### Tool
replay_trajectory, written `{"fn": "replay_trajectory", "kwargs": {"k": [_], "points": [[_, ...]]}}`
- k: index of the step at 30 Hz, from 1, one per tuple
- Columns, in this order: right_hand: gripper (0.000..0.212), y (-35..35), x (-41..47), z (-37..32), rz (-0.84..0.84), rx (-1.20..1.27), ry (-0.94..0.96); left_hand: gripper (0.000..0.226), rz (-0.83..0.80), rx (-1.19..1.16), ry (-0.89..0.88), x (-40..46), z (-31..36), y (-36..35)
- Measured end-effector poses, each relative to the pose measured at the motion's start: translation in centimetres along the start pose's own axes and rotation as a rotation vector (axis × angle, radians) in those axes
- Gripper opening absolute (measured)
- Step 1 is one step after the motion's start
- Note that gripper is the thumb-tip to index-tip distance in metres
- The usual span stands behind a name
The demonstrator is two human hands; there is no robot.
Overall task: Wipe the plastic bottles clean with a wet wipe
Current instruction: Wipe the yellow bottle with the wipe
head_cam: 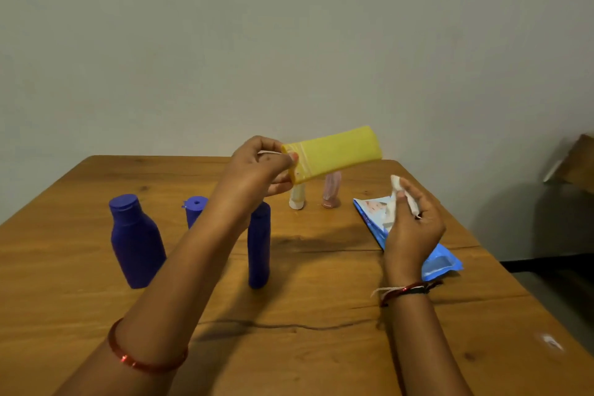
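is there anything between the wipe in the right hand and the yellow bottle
Nothing visible. The left hand holds the yellow bottle sideways in the air by its cap end, and the right hand pinches the wet wipe just below and to its right, with only open air between them.

**Wooden desk and its load**

The wooden desk (321,347) carries three upright blue bottles (136,241) on the left, a cream bottle (297,198) and a pink bottle (331,194) standing inverted near the far edge, and a flat blue wipe packet (440,262) on the right.
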State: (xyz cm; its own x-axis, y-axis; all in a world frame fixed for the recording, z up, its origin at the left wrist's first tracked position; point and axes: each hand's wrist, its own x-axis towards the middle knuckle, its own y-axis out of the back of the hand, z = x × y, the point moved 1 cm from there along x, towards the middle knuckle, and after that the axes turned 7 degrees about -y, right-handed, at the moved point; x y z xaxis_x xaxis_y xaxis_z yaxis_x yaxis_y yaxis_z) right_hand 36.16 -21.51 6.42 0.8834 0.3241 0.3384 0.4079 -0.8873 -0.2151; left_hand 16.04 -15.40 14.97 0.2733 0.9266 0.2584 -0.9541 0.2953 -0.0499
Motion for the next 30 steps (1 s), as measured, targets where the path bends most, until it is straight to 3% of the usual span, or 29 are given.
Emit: {"fn": "replay_trajectory", "kwargs": {"k": [4,7,16,24,30], "points": [[0.019,-1.2,-0.6,-3.1,-0.011,-0.035,0.376,0.011,0.045,-0.037,0.008,0.1,-0.1,0.9],[0.023,-2.4,-1.6,-4.4,-0.099,-0.063,0.509,0.012,0.050,-0.052,0.007,-0.4,-0.3,1.4],[0.021,-3.4,-3.0,-4.3,-0.111,-0.106,0.480,0.016,-0.107,-0.096,0.049,-1.6,-0.8,2.0],[0.040,-3.0,-8.7,-3.0,-0.463,-0.201,0.747,0.010,-0.031,-0.124,0.003,-3.1,-1.4,1.0],[0.032,-1.3,-4.7,-3.9,-0.238,-0.240,0.595,0.016,-0.070,-0.107,0.002,-4.0,-1.3,1.7]]}}
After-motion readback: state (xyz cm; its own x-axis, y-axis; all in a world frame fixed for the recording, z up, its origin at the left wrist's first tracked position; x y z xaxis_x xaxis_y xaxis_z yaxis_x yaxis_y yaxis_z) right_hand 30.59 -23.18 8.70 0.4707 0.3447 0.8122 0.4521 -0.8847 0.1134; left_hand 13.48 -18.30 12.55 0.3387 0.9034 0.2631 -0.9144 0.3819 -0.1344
